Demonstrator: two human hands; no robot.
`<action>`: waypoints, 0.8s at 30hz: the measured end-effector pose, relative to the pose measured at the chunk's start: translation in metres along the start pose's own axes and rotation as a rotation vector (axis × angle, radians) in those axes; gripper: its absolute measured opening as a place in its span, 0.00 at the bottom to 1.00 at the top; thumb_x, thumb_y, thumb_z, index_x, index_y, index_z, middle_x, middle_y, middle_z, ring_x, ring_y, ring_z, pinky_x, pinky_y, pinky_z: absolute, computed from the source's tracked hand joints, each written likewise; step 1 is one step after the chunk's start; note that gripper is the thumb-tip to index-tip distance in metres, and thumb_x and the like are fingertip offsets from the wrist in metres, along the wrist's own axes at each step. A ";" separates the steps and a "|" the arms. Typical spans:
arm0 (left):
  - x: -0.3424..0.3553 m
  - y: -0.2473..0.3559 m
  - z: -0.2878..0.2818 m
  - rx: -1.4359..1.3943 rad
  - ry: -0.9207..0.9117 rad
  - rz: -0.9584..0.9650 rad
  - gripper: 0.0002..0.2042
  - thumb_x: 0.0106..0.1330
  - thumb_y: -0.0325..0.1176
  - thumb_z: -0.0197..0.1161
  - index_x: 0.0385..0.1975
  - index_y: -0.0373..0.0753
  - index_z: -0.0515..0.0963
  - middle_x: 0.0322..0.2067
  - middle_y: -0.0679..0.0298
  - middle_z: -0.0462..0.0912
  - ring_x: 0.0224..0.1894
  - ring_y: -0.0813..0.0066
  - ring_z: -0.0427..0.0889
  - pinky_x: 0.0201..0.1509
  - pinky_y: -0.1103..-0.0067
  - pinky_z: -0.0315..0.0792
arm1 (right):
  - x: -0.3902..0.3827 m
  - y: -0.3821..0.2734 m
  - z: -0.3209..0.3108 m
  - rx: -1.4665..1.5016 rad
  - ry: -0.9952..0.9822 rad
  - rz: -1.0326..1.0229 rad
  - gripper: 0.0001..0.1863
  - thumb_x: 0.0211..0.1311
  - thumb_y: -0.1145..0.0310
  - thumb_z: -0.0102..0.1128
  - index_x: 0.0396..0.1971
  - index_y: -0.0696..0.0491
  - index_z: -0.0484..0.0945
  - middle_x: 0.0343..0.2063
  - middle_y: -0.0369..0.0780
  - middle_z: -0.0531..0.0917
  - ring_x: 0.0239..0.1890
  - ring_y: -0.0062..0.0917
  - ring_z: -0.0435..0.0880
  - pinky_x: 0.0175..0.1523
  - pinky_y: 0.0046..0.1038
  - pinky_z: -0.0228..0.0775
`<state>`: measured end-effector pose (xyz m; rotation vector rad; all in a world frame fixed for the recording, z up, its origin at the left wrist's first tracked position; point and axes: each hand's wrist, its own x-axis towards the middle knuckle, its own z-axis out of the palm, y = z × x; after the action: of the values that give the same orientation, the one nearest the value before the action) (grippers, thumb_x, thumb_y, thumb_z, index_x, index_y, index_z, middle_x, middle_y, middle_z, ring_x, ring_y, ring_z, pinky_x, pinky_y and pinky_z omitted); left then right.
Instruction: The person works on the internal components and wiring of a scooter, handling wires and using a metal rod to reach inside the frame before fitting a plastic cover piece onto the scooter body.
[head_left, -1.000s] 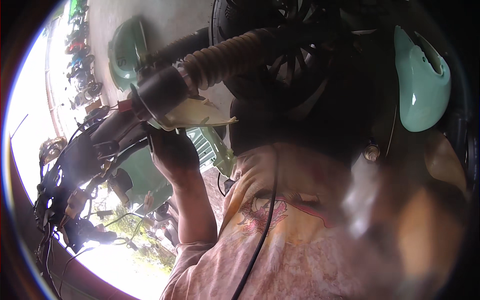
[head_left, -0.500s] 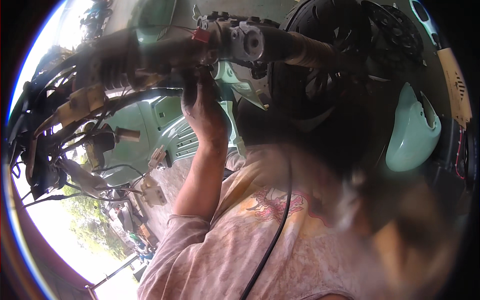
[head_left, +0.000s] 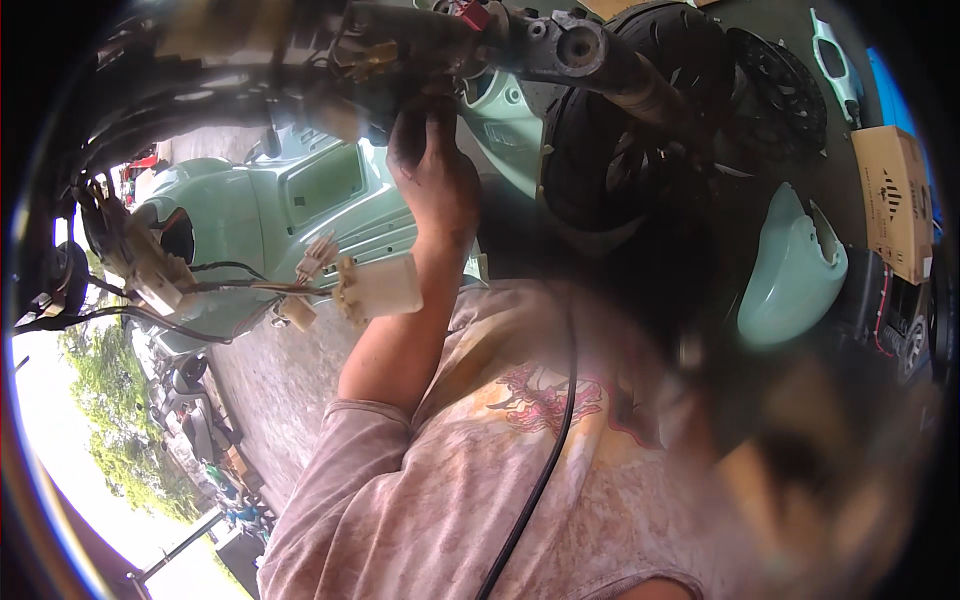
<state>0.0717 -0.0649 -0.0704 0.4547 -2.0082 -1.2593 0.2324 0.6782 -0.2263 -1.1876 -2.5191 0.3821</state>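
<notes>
My left hand [head_left: 437,170] reaches up beneath the dark steering tube [head_left: 410,38] of a stripped motor scooter. Its thumb and a finger are bent together against the tube's underside; the fingertips and whatever they hold are hidden there. A red connector [head_left: 472,14] sits on top of the tube, close to a bare metal clamp [head_left: 578,48]. Left of my forearm hangs a bundle of wires with a large whitish plug [head_left: 385,286] and smaller plugs [head_left: 316,257]. My right hand does not show; only a bit of right arm [head_left: 655,590] appears at the lower edge.
Mint-green scooter bodywork [head_left: 215,205] lies beyond the wires. To the right are a black tyre [head_left: 585,150], a mint-green fender-like shell [head_left: 790,275] and a cardboard box [head_left: 890,195]. A black cable [head_left: 545,465] runs down my shirt. A blurred brown patch covers the lower right.
The view has shifted, so the tube and clamp sit higher and further right. The large whitish plug now shows fully beside my forearm. My left hand stays at the tube's underside.
</notes>
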 end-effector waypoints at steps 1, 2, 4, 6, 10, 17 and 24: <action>-0.002 -0.001 0.002 -0.133 0.032 -0.122 0.08 0.65 0.32 0.58 0.40 0.36 0.75 0.23 0.66 0.74 0.20 0.82 0.70 0.21 0.85 0.62 | 0.001 -0.001 -0.001 0.000 0.011 0.001 0.22 0.64 0.56 0.52 0.46 0.60 0.75 0.44 0.50 0.79 0.49 0.42 0.76 0.56 0.37 0.65; -0.003 -0.002 0.003 -0.118 0.067 -0.141 0.09 0.65 0.32 0.58 0.40 0.36 0.75 0.24 0.67 0.74 0.19 0.82 0.69 0.21 0.85 0.61 | 0.001 -0.001 -0.003 0.003 0.019 0.002 0.22 0.64 0.56 0.52 0.46 0.60 0.75 0.44 0.50 0.79 0.49 0.42 0.76 0.56 0.37 0.65; -0.003 -0.001 0.009 -0.146 0.097 -0.179 0.09 0.65 0.33 0.58 0.40 0.36 0.75 0.24 0.67 0.75 0.19 0.83 0.68 0.21 0.86 0.60 | -0.001 -0.001 -0.005 0.010 0.035 0.007 0.22 0.64 0.56 0.52 0.46 0.61 0.75 0.44 0.50 0.79 0.49 0.42 0.76 0.56 0.37 0.65; -0.004 0.003 0.016 -0.207 0.089 -0.204 0.09 0.66 0.34 0.57 0.39 0.35 0.76 0.25 0.67 0.75 0.22 0.83 0.69 0.25 0.86 0.62 | -0.007 0.001 -0.005 0.021 0.047 0.020 0.22 0.64 0.57 0.52 0.47 0.61 0.75 0.44 0.50 0.79 0.49 0.42 0.76 0.57 0.37 0.65; -0.002 0.002 0.029 -0.212 0.074 -0.173 0.10 0.66 0.33 0.57 0.39 0.33 0.77 0.28 0.64 0.77 0.33 0.79 0.74 0.38 0.84 0.67 | -0.034 0.001 0.008 0.059 0.037 0.064 0.22 0.64 0.57 0.52 0.47 0.61 0.74 0.44 0.50 0.79 0.49 0.42 0.76 0.57 0.37 0.65; -0.021 -0.006 0.044 -0.425 -0.029 -0.122 0.15 0.66 0.30 0.49 0.49 0.31 0.71 0.44 0.60 0.76 0.47 0.75 0.71 0.51 0.80 0.65 | -0.134 -0.016 0.088 0.194 -0.100 0.187 0.21 0.64 0.58 0.53 0.47 0.61 0.74 0.45 0.49 0.79 0.49 0.42 0.76 0.57 0.37 0.65; -0.031 -0.056 -0.031 -0.345 -0.056 -0.141 0.10 0.61 0.27 0.53 0.40 0.33 0.76 0.34 0.65 0.77 0.36 0.80 0.73 0.40 0.84 0.67 | -0.166 -0.154 0.139 0.587 -0.057 -0.055 0.20 0.64 0.60 0.55 0.46 0.61 0.74 0.44 0.48 0.79 0.48 0.38 0.77 0.56 0.35 0.65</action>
<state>0.1113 -0.0916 -0.1236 0.4009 -1.7771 -1.6847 0.1689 0.4399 -0.3245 -0.8778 -2.2317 1.0609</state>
